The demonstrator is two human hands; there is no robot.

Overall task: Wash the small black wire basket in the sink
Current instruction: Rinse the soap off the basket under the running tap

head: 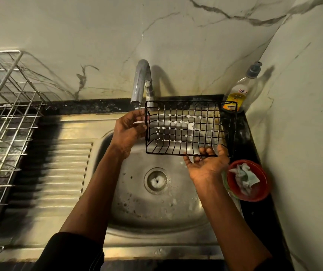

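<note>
We hold the basket (191, 128) in the air over the back half of the sink (137, 208), tilted so its open side faces us and its mesh floor stands toward the wall. White suds cling to the wire crossings in the middle of the mesh.

Our left hand (129, 130) grips the left end, fingers curled round the rim wire there. Our right hand (207, 163) lies palm up under the near long edge toward the right, its fingers hooked up round the bottom wire.

The tap (140, 83) stands just behind the basket's far left corner, its spout right above our left fingers; a thin thread of water shows under the spout. The basket's right end reaches out past the sink edge, over the black counter strip (244, 137), and overlaps the lower part of the bottle (240, 89) in the corner.

Below the basket the basin lies open down to the drain (156, 180), with specks and foam on its floor. To the right there is little room: the red bowl (262, 184) with a cloth (244, 178) in it sits just beside our right wrist. To the left the ribbed drainboard (58, 173) stretches wide, and the steel rack (6, 114) stands well apart at its far side
</note>
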